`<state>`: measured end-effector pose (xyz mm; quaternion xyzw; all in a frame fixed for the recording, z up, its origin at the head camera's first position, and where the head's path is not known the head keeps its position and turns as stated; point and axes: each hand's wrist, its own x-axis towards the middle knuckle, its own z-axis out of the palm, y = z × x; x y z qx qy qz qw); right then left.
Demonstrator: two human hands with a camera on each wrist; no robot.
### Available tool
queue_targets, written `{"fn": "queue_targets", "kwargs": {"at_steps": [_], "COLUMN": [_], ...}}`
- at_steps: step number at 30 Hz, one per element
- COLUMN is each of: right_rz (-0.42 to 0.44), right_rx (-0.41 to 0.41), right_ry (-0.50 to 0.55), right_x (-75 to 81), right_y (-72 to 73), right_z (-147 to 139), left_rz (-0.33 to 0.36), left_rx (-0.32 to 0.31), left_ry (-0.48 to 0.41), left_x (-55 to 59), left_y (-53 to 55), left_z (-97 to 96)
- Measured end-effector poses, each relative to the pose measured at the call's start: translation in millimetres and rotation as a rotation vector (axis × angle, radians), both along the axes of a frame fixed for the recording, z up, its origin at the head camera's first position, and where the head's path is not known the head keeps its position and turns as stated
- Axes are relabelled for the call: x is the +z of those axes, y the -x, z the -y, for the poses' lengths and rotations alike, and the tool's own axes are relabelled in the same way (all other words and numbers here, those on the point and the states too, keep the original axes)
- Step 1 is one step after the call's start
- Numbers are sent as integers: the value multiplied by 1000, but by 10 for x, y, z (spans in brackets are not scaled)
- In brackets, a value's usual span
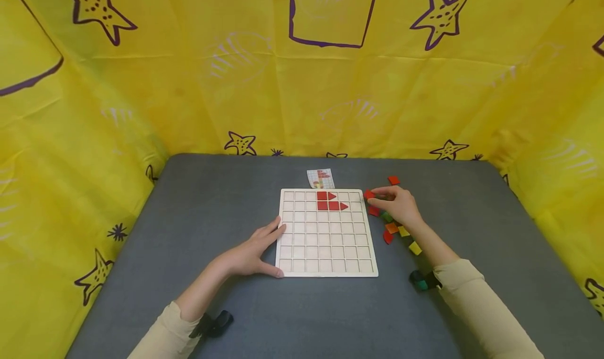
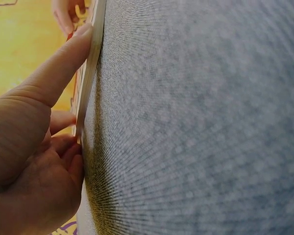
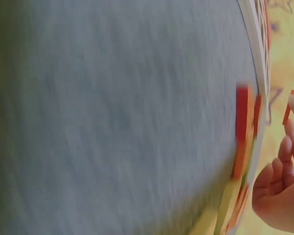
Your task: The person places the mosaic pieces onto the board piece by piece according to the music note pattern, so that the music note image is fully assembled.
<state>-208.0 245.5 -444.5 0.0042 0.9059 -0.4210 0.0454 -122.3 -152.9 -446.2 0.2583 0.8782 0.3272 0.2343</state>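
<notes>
It looks like only a little bit is done. On the white grid board [image 1: 325, 239], which lies in the middle of the counter [image 1: 212, 202], three red squares [image 1: 322, 206] and two red triangles [image 1: 344, 206] sit in two rows near 12 o'clock. All the boxes below them are bare, so a lot may be left. The picture card [image 1: 321, 178] lies just past the board at 12 o'clock. It shows red shapes up high and some yellow lower down, but it is too small to count them. The right hand [image 1: 398, 204] is at 2 o'clock, and its grip is a narrow pinch on a red tile [image 1: 368, 194], not yet in a box. More loose tiles [image 1: 392, 227], red, orange, green and yellow, wait off the board around 3 o'clock. The left hand [image 1: 255, 251] is spread wide at 8 o'clock, with thumb and fingers touching the board's edge.
</notes>
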Motion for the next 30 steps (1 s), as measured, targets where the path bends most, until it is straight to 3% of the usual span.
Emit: {"fn": "queue_targets", "kwargs": {"at_steps": [7, 23, 30], "right_rz": [-50, -185, -211], "right_rx": [109, 379, 425], "right_ry": [35, -57, -85], "right_x": [-39, -58, -65], "right_y": [-88, -107, -90], "right_z": [311, 852, 934], "left_rz": [2, -4, -9], "left_rx": [0, -1, -1], "left_ry": [2, -2, -3], "left_x": [2, -8, 1], "left_y": [15, 6, -2], "left_z": [-19, -5, 0]}}
